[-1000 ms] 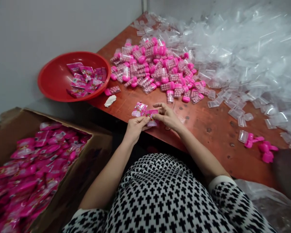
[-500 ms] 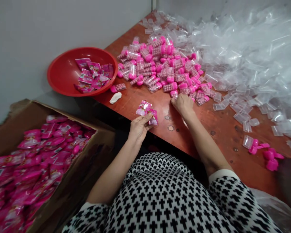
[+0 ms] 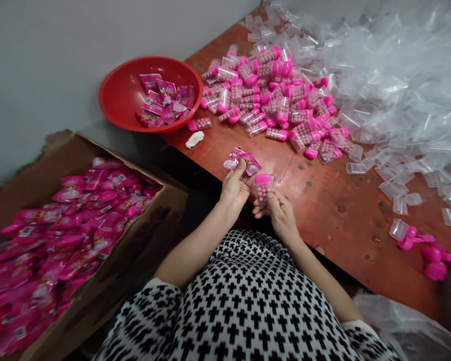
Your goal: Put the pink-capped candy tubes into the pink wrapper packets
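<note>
Pinched in my left hand (image 3: pixel 236 186) are pink printed packets (image 3: pixel 251 164), held over the table's front edge. Just right of it, my right hand (image 3: pixel 282 213) grips a small clear container of pink balls (image 3: pixel 262 189) with a bright pink cap, cap end up. The container is close to the left fingers; whether they touch is hard to tell. Beyond both hands lies a pile of similar pink-capped containers (image 3: pixel 281 108) on the reddish table (image 3: pixel 323 200).
A red bowl (image 3: pixel 115 98) with several pink packets stands at the table's left corner. Below it, a cardboard box (image 3: pixel 173 200) holds many filled pink packets (image 3: pixel 71 240). Clear empty containers (image 3: pixel 406 90) heap at the right, near pink plastic pieces (image 3: pixel 436 260). A white scrap (image 3: pixel 194 139) lies near the edge.
My right hand has come back from the pile toward my body, bringing a pink-capped container beside my left hand. The left hand still holds the packets. The view has shifted slightly.
</note>
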A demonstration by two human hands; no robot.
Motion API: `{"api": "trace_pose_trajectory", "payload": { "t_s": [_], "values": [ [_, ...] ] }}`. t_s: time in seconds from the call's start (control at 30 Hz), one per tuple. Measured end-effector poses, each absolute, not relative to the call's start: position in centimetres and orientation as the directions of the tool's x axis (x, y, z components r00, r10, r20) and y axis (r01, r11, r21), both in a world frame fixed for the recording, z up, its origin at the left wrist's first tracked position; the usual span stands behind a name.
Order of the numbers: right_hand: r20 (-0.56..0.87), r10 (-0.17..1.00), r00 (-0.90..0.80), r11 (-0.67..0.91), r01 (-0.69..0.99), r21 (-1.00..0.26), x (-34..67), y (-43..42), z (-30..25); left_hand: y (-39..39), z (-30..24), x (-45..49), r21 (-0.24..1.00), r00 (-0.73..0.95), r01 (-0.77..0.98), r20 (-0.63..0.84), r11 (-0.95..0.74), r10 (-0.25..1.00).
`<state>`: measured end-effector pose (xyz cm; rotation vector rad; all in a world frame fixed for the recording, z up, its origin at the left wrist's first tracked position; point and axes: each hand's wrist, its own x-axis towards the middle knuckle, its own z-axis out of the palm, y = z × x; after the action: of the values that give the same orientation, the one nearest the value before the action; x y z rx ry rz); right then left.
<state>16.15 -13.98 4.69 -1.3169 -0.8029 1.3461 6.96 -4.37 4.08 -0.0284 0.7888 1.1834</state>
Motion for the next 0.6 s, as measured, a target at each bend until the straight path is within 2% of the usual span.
{"api": "trace_pose_trajectory", "payload": {
  "t_s": [0.17, 0.37, 0.6],
  "values": [
    [-0.237, 0.951, 0.197, -0.187, -0.241, -0.952, 15.7, -13.1, 3.9, -5.4, 4.9, 7.7, 0.467, 0.202, -0.743, -0.527, 0.480, 0.826],
    [-0.243, 0.955, 0.168, -0.191, -0.275, -0.942, 16.4, -12.9, 3.5, -5.7, 5.4, 7.4, 0.579, 0.232, -0.678, -0.415, 0.452, 0.880],
    [-0.146, 0.965, 0.216, -0.113, -0.159, -0.981, 16.6, -13.0, 3.3, -5.8, 5.4, 7.1, 0.673, 0.400, -0.500, -0.379, 0.545, 0.834]
  ]
}}
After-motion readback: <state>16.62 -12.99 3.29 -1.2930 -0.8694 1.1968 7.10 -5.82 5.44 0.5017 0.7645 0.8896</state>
